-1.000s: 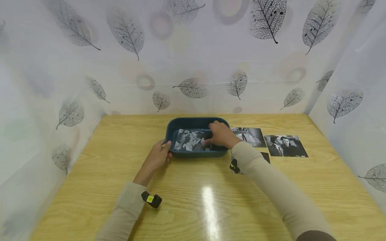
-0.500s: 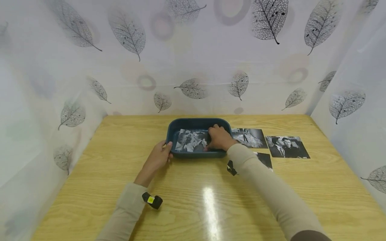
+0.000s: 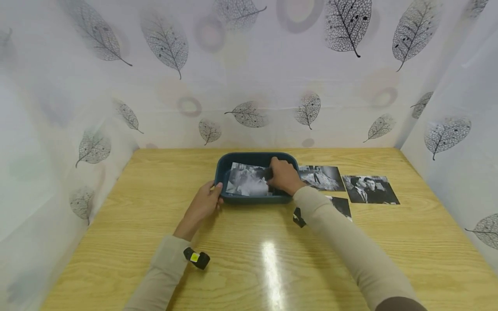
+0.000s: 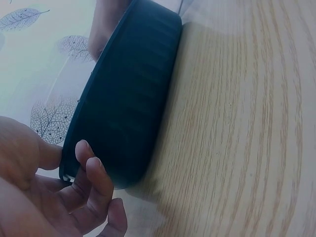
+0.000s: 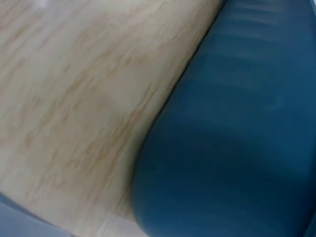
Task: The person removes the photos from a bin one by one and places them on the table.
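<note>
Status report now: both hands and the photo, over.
Left hand grips blue tray corner. Right hand pinches photo, lifted inside tray. Nothing blocking.

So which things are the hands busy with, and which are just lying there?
In use:
- blue tray, held by left hand
- photo in tray, gripped by right hand

Lying about:
- three photos on table

Third photo (image 3: 342, 205) half under sleeve (image 3: 323, 207)

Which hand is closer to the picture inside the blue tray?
The right hand: its fingers pinch the right edge of the picture in the tray. The left hand grips the tray's near left corner, outside it, apart from the picture.
</note>
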`<state>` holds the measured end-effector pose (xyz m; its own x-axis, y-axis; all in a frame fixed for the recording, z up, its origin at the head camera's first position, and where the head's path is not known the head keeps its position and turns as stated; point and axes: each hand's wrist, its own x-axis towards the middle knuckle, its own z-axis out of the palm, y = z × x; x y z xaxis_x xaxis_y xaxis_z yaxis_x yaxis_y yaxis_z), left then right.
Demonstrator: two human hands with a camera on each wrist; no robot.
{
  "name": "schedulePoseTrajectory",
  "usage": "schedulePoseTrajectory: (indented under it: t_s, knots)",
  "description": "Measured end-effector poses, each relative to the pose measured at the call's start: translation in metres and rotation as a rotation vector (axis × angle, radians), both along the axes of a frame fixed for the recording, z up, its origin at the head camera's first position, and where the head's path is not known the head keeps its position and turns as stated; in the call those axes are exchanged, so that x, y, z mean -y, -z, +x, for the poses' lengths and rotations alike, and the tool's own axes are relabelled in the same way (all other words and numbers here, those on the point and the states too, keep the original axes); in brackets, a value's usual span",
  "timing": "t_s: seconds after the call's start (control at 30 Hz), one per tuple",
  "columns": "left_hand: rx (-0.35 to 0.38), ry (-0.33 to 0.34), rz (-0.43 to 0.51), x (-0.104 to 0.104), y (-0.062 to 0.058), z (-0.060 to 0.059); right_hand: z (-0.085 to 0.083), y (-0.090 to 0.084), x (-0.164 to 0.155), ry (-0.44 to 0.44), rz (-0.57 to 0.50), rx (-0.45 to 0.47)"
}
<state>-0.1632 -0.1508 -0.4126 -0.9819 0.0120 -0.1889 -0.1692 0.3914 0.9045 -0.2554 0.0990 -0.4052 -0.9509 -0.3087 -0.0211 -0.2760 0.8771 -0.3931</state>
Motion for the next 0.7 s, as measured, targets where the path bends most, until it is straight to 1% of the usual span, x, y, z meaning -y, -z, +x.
schedulePoseTrajectory:
  t_s: [0.2,0.43,0.53,0.63,0.7]
  knots:
    - [0.004,0.002,-0.011,0.000,-0.001,0.000,0.002,-0.001,-0.004,-0.031,-0.128,-0.063]
    - [0.003,-0.002,-0.002,-0.001,-0.002,0.000,-0.002,-0.009,-0.009,-0.044,-0.239,-0.030]
    - [-0.002,-0.005,-0.009,-0.002,-0.002,0.000,-0.003,-0.014,-0.012,-0.052,-0.356,0.039]
    - [-0.004,-0.007,-0.008,-0.002,-0.001,0.000,-0.002,-0.022,-0.016,-0.039,-0.490,0.124]
    - [-0.006,-0.006,-0.003,-0.002,-0.001,0.001,-0.001,-0.028,-0.020,-0.028,-0.546,0.151]
